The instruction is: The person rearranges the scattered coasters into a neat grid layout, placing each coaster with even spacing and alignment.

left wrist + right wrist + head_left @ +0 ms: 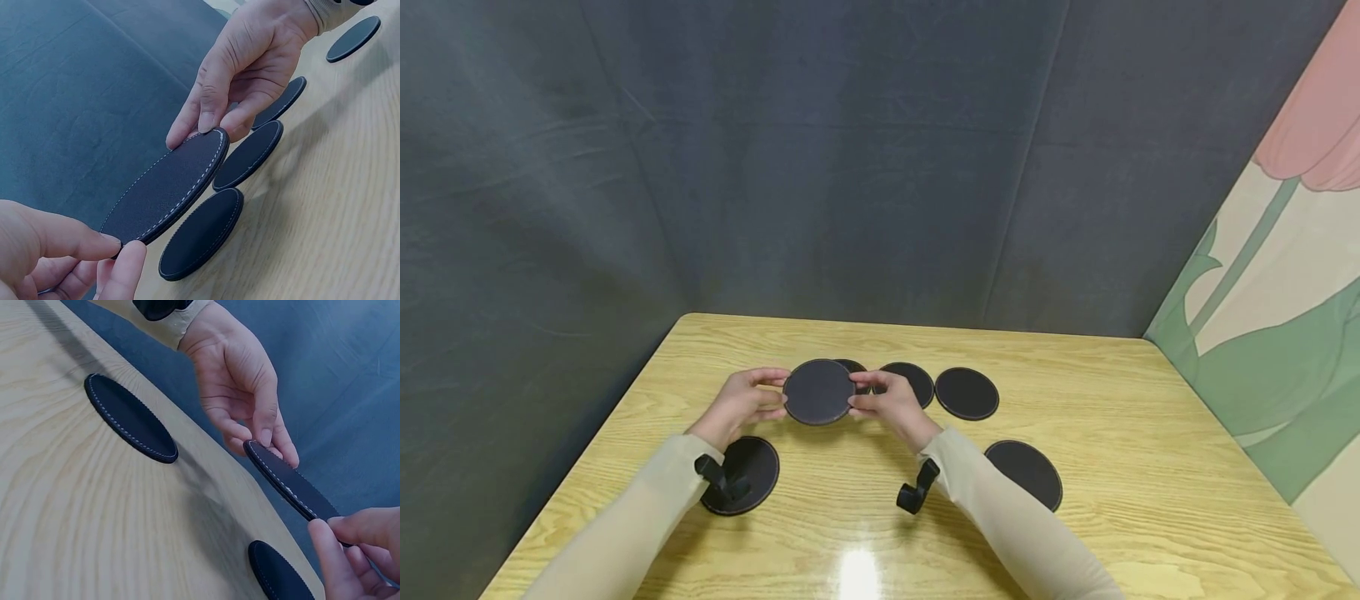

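Observation:
A round black coaster [818,392] with pale stitching round its rim is held up off the table between both hands. My left hand [741,404] pinches its left edge between thumb and fingers. On the opposite edge, my right hand [891,404] grips it the same way. In the left wrist view the raised coaster [172,187] is tilted, its stitched face toward the camera. Behind it, partly covered in the head view, lies another coaster [852,365]. Two more, a middle coaster [910,380] and a right coaster [967,393], continue that back row.
One coaster [760,467] lies by my left wrist, partly under the wrist camera. Another coaster [1026,473] lies beside my right forearm, which hides part of it. The light wood table [1120,417] meets a dark curtain [850,167] behind and a flower-painted wall [1300,333] at right.

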`<move>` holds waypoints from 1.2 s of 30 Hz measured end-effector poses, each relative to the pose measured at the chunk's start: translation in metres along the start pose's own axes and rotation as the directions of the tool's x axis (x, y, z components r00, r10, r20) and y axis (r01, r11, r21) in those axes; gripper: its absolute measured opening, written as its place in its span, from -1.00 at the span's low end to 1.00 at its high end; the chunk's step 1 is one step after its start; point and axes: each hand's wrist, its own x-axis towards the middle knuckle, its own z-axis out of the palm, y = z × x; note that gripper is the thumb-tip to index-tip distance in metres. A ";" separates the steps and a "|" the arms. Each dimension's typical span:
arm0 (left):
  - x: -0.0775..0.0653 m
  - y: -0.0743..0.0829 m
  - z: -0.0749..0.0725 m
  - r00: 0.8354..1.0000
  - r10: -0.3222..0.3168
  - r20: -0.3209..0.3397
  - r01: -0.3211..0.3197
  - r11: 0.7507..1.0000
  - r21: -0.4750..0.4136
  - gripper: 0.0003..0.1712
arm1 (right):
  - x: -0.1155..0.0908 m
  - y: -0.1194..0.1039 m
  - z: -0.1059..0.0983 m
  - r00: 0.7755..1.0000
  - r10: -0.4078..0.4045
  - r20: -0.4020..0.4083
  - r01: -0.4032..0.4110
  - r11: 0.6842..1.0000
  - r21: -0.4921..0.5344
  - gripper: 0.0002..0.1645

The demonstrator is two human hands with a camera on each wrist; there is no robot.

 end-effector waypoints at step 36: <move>-0.016 -0.024 0.016 0.999 -0.052 -0.006 0.052 0.997 0.056 -0.46 | -0.021 0.023 -0.014 0.999 -0.005 0.034 0.009 0.993 -0.122 -0.54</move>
